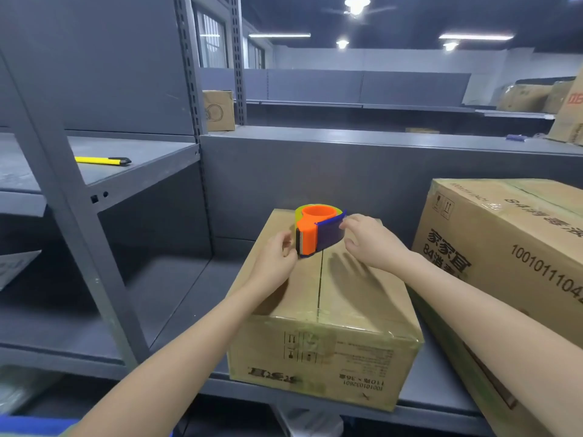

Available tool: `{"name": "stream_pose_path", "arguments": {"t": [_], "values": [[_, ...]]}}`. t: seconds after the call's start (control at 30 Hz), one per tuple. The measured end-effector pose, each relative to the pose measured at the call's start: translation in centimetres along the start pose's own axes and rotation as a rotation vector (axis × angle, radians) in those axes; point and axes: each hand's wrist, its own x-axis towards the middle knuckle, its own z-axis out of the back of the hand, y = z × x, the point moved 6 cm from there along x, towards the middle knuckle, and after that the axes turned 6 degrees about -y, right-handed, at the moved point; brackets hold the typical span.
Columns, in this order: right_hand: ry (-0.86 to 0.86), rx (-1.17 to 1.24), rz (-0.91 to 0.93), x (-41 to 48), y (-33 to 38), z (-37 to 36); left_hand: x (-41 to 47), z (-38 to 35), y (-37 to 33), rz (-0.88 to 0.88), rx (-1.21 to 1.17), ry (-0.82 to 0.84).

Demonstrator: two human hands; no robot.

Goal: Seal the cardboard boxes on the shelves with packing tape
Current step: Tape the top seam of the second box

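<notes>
Clamping the tape dispenser (310,234) between my left grip (277,258) and right grip (369,242) on the box (347,298), far end. Its seam (320,279) runs toward me.

1. The grey metal shelf (176,298) carries a small cardboard box (321,342) and, just beside it on the right, a larger box (504,247).
2. The higher left shelf (151,149) holds a yellow utility knife (102,160).

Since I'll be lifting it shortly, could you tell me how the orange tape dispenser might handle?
The tape dispenser looks like rigid plastic, so it is probably stiff and fairly light. Lying on its flat side on the box, it should slide rather than roll if pushed.
</notes>
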Motion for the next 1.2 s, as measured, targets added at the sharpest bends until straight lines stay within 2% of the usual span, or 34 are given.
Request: {"name": "stream_pose_path", "arguments": {"t": [0.13,0.23,0.33,0.5,0.6,0.7,0.9,1.03,1.2], "values": [[0.003,-0.051,-0.019,3.2,0.1,-1.1,2.7,-0.9,0.8,0.162,-0.166,0.068],[0.097,-0.042,0.002,5.1,0.1,-2.8,3.8,-1.3,1.1,0.151,-0.279,0.114],[0.148,-0.084,0.007,6.6,0.0,-4.2,4.4,-1.4,1.6,0.08,-0.271,0.172],[0.146,-0.023,-0.064,7.6,-0.2,-5.1,5.3,-0.5,2.7,0.136,-0.22,0.128],[0.141,0.038,-0.129,7.5,-0.5,-5.1,5.9,-1.1,2.0,0.107,-0.137,0.245],[0.141,0.08,-0.163,7.3,-0.7,-5.1,5.6,-2.2,1.3,0.122,-0.192,0.353],[0.129,0.091,-0.174,6.5,-1.5,-4.8,5.4,-2.4,1.2,0.111,-0.262,0.309],[0.104,0.115,-0.154,5.7,-1.5,-3.7,4.6,-2.0,0.8,0.156,-0.423,0.282],[0.103,0.276,-0.068,4.5,-1.4,-0.9,3.6,-1.3,-0.8,0.119,-0.55,0.33]]}}
